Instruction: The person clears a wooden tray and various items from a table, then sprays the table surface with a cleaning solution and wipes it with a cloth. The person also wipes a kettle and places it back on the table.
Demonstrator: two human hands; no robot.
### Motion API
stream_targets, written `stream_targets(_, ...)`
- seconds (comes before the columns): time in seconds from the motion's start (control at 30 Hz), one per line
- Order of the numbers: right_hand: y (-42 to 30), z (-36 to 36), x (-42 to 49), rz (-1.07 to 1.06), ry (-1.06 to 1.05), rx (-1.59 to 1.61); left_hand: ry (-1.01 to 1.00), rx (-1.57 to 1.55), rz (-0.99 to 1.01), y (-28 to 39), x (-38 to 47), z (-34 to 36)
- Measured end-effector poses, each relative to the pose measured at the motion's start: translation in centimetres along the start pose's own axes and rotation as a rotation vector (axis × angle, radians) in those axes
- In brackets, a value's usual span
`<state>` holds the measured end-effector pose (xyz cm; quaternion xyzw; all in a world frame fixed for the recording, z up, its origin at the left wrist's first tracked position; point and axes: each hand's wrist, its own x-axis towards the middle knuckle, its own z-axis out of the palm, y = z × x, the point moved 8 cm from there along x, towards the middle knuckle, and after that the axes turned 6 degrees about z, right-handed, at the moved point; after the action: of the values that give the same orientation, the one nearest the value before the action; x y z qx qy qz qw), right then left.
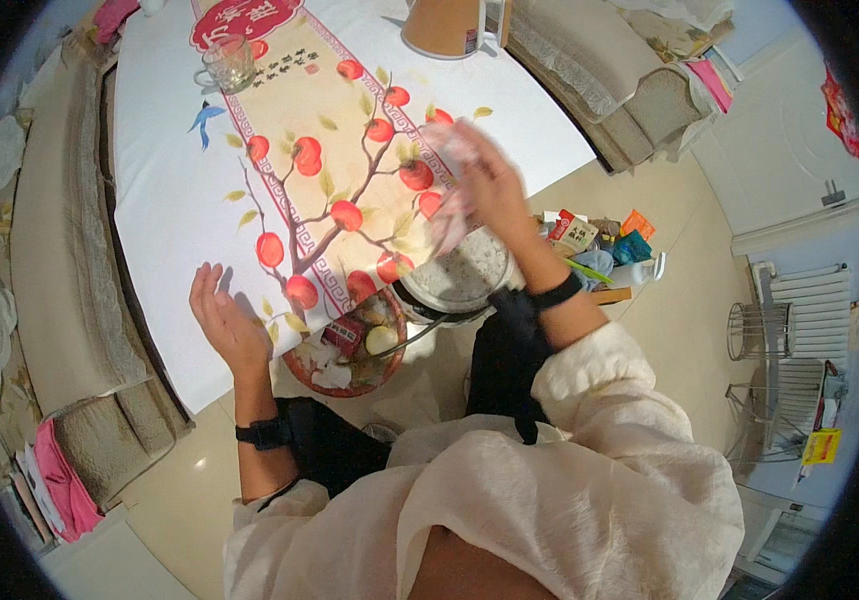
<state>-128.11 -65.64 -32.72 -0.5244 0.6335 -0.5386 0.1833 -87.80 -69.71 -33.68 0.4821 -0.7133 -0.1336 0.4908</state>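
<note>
A table covered by a white tablecloth (167,195) printed with red fruit on branches lies before me. My left hand (227,319) is at the table's near left edge, fingers apart and holding nothing. My right hand (491,180), somewhat blurred, holds a pinkish cloth (450,217) over the right part of the table, near its edge. A glass mug (228,66) stands at the far left of the printed panel, and a brown jug (441,26) with a pale handle stands at the far right.
Below the near edge are a round lidded pot (463,274) with a cable and a red-rimmed basket of waste (351,386). Packets and bottles (594,244) stand at the right. Sofas (77,225) flank the table; a wire stand (759,330) is farther right.
</note>
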Motion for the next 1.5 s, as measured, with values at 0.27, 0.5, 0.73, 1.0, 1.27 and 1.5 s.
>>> stream_targets(0.27,10.4,-8.3,4.8,0.049,0.007,-0.811,-0.004,0.068,0.022,0.7,0.2,0.2)
stream_targets(0.5,3.2,-0.7,-1.0,-0.214,-0.002,-0.774,-0.005,0.075,0.040,0.5,0.0,0.4)
stream_targets(0.73,-2.2,6.3,-4.3,-0.231,-0.016,-0.699,-0.036,0.032,-0.026,-0.1,0.0,0.6)
stream_targets(1.0,-8.1,14.5,-7.3,-0.296,-0.141,-0.586,-0.059,-0.016,-0.024,-0.2,0.1,0.7)
stream_targets(1.27,-14.8,21.0,-11.1,-0.439,-0.341,-0.352,-0.063,-0.062,-0.033,-0.4,-0.1,0.6)
stream_targets(1.5,-9.5,17.1,-7.5,-0.327,-0.386,-0.609,-0.064,0.012,-0.026,0.0,-0.1,0.6)
